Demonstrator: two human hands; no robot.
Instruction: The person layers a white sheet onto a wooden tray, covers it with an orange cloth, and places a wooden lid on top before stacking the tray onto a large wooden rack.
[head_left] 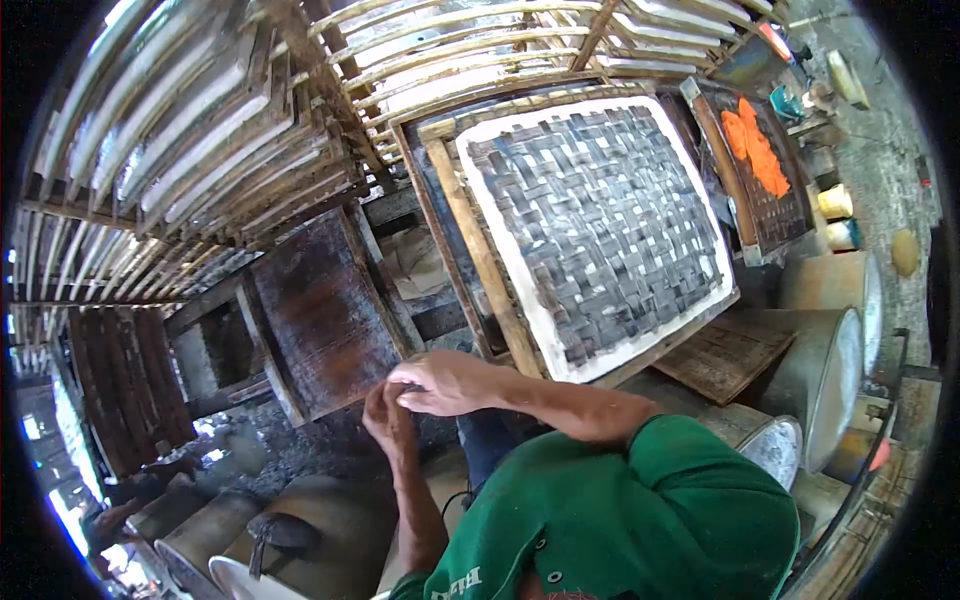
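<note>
My right hand (428, 385) and left hand (385, 418) meet in front of me, fingers closed around something I cannot make out, partly hidden by the hands themselves. Just beyond them lies a rust-streaked dark metal panel (312, 310) in a frame. To the upper right, a large white sheet (548, 352) on a wooden frame (445, 185) carries a grey and black woven-strip layer (610, 230); neither hand is on it.
Bamboo racks (190, 120) with pale slats stand above. At right are orange gloves or cloths (755, 155) on a dark board, large metal drums (830, 380) and a wooden board (725, 355). At lower left, a dark pan (285, 535) rests on more drums.
</note>
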